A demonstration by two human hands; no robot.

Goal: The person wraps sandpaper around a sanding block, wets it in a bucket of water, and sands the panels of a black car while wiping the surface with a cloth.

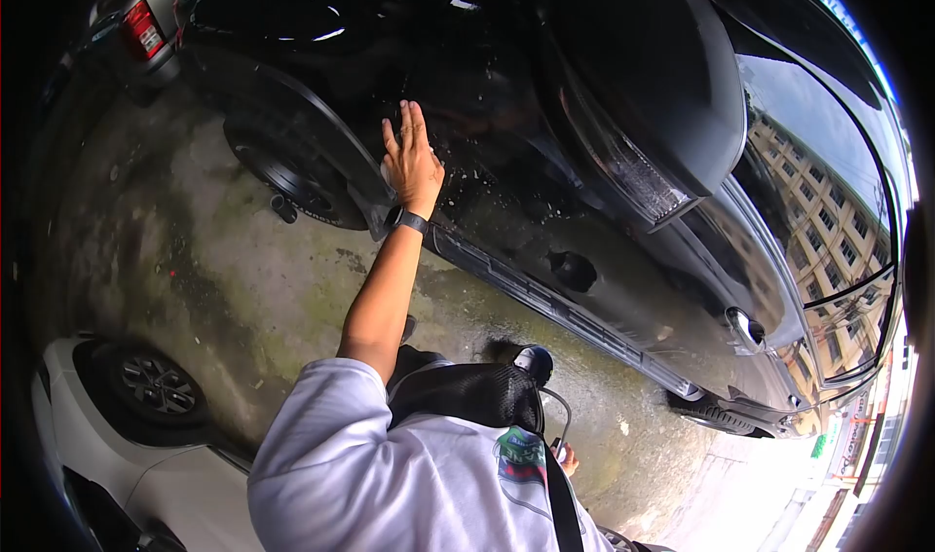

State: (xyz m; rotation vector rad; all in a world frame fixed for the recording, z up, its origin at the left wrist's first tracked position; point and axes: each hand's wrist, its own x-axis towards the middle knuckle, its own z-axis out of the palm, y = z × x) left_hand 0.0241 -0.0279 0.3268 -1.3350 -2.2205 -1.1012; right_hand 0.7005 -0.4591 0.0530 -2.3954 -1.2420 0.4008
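Observation:
My left hand reaches out to the glossy black body panel of a car, with a dark watch on its wrist. The fingers are stretched out and lie against or very close to the panel. Pale specks and droplets dot the paint around them. Low by my side, my right hand is mostly hidden behind my shirt and a black strap. Its fingers look curled by a small dark object, which I cannot make out. A thin cable runs down beside it from the black mesh bag at my chest.
The black car's side mirror juts out at upper right, above the long side step. Its front wheel is at left. A white car stands behind me at lower left, a silver vehicle at upper left. The concrete ground is stained.

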